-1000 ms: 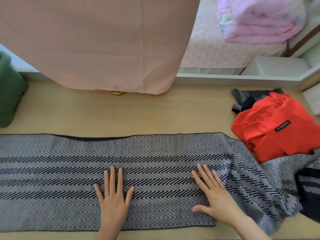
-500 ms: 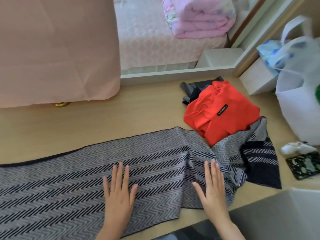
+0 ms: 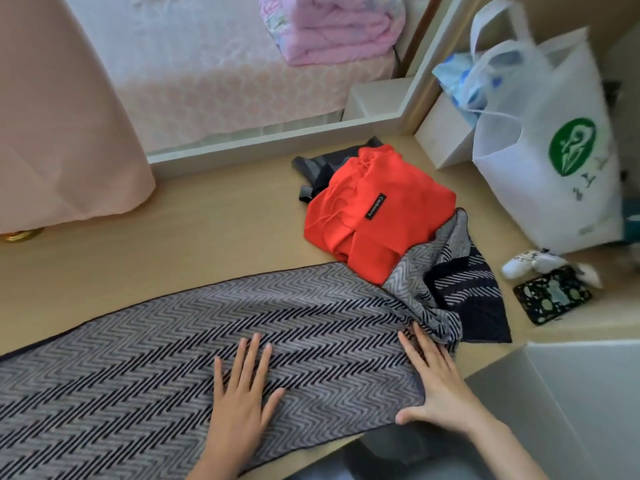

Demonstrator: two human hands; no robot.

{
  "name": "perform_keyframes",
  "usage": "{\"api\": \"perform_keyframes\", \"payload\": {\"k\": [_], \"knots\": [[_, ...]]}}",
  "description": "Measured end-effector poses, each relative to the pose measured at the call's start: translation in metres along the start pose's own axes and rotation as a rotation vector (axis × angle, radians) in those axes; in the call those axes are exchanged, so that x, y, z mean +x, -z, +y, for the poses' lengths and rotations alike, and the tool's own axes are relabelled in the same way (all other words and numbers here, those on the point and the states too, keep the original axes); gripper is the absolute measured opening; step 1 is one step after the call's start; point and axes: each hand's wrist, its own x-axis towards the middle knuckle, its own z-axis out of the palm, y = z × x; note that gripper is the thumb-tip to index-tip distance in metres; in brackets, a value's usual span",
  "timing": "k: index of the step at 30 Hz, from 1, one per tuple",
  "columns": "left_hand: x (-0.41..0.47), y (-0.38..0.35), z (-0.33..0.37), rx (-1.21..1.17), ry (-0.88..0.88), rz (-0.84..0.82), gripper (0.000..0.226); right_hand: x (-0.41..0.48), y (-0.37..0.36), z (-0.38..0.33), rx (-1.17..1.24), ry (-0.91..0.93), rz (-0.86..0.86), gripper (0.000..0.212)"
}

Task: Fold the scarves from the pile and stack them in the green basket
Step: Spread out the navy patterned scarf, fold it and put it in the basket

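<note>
Where the grey scarf (image 3: 138, 358) lies: we log it spread lengthwise on the surface (image 3: 207, 220), with its near edge along the front rim and its left part running out of view.
Scarf, right end: bunched into folds with the dark underside turned up, overlapping the lower edge of the red scarf (image 3: 374, 216).
Left hand (image 3: 239, 403): palm down on the flat stretch; fingers (image 3: 256, 351) straight and slightly spread, holding nothing.
Right hand (image 3: 436, 386): palm down at the near right corner; fingers (image 3: 415, 344) straight and close together, holding nothing; thumb splayed at the scarf's near edge.
Scarf relative to fingers: we note flat cloth under and between both hands, and the bunch touching the right fingertips.
Pile: red scarf crumpled, black label up, on top of a dark grey scarf (image 3: 322, 164).
Right side: white bag (image 3: 540, 161) standing; patterned case (image 3: 550, 294) near it.
</note>
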Motion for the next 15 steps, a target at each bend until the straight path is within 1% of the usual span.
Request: {"api": "perform_keyframes", "payload": {"k": [1,2,4,5,6,7,8,10,12,14,15], "knots": [[0.0,0.002,0.002,-0.017,0.003,0.009,0.068,-0.003,0.002,-0.003,0.096,0.009,0.063,0.12],[0.002,0.005,0.006,-0.036,-0.002,0.023,0.068,-0.005,0.004,-0.005,0.198,0.015,0.17,0.109],[0.012,0.013,0.022,-0.059,-0.039,0.06,0.066,-0.005,0.013,-0.005,0.301,-0.022,0.474,0.088],[0.019,0.017,0.033,-0.065,-0.07,0.066,0.065,-0.002,0.017,0.0,0.318,-0.078,0.62,0.084],[0.027,0.019,0.045,-0.066,-0.102,0.066,0.064,0.004,0.022,0.007,0.333,-0.152,0.73,0.082],[0.037,0.02,0.056,-0.063,-0.129,0.06,0.064,0.011,0.025,0.016,0.355,-0.241,0.781,0.084],[0.046,0.018,0.067,-0.058,-0.148,0.053,0.065,0.017,0.029,0.024,0.408,-0.334,0.778,0.089],[0.064,0.016,0.084,-0.056,-0.165,0.029,0.065,0.03,0.036,0.038,0.611,-0.491,0.711,0.097],[0.08,0.014,0.096,-0.053,-0.172,0.026,0.064,0.041,0.047,0.049,0.749,-0.607,0.719,0.1],[0.095,0.016,0.106,-0.043,-0.178,0.034,0.063,0.055,0.058,0.06,0.728,-0.697,0.735,0.097],[0.102,0.016,0.109,-0.045,-0.173,0.036,0.063,0.061,0.06,0.065,0.669,-0.715,0.734,0.09]]}}
